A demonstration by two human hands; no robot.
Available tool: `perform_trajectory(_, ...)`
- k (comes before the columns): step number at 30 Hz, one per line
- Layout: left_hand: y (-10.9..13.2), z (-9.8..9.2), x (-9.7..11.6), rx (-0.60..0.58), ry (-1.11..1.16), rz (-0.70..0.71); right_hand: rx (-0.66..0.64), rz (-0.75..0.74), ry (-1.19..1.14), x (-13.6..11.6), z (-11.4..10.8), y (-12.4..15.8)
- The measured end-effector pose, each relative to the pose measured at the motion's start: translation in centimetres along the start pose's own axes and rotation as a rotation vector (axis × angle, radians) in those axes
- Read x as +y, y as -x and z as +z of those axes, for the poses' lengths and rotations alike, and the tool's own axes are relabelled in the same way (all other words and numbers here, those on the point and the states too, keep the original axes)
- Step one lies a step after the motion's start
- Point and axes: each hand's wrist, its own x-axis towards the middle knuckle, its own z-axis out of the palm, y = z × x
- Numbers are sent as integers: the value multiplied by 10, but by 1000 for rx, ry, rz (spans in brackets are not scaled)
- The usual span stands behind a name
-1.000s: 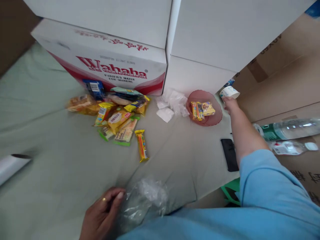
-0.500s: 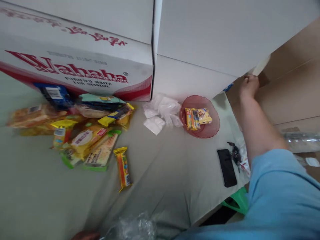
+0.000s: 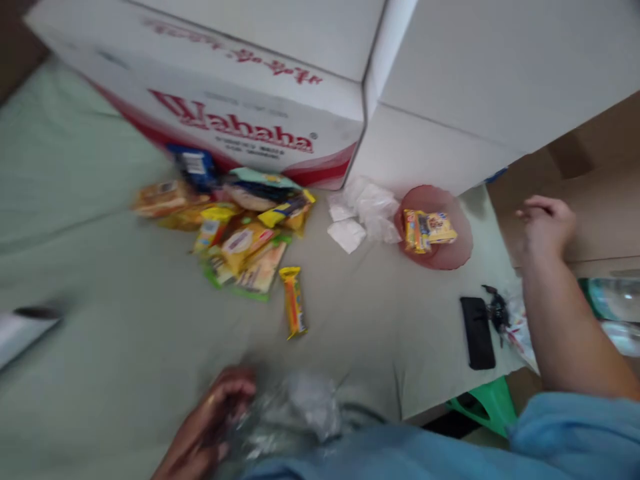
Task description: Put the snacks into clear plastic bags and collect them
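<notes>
My left hand (image 3: 217,413) is at the lower middle, blurred, its fingers curled round the edge of a crumpled clear plastic bag (image 3: 305,407). Out past the table's right edge, my right hand (image 3: 550,223) is raised with the fingers folded in; nothing shows in it. A red-tinted plastic plate (image 3: 463,240) near that hand carries several small snack packets (image 3: 423,230). One yellow-orange snack bar (image 3: 294,303) lies alone beyond my left hand. Behind it is a heap of wrapped snacks (image 3: 245,240), in yellow, green and blue packaging.
A white-and-red water carton (image 3: 250,127) and a plain white box (image 3: 430,140) stand along the back. White tissues and thin plastic (image 3: 367,207) lie before them. A black phone (image 3: 477,333) and keys (image 3: 497,310) rest at right, above a green stool (image 3: 493,407). A white roll-like object (image 3: 25,333) is far left.
My right hand has drawn back from the white box's far side, leaving the pale object it was at. My left hand has come further into view, and the view has swung left.
</notes>
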Motion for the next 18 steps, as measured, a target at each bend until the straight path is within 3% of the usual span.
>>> perform_trajectory(4,-29,2,44,36,5,209,-28,16,-245,-6,-64,117)
perform_trajectory(7,-54,1,65,150,-184,212,-178,84,-210,-24,-103,213)
perform_trajectory(9,-69,3,68,237,-264,194,-321,199,-210,-39,-118,274)
perform_trajectory(12,-83,12,61,248,-194,159,-500,319,-258,-68,-120,351)
perform_trajectory(14,-84,17,55,257,-181,214,-656,344,-291,-92,-113,388)
perform_trajectory(18,-68,20,51,257,-345,483,-803,176,-281,-143,-84,428)
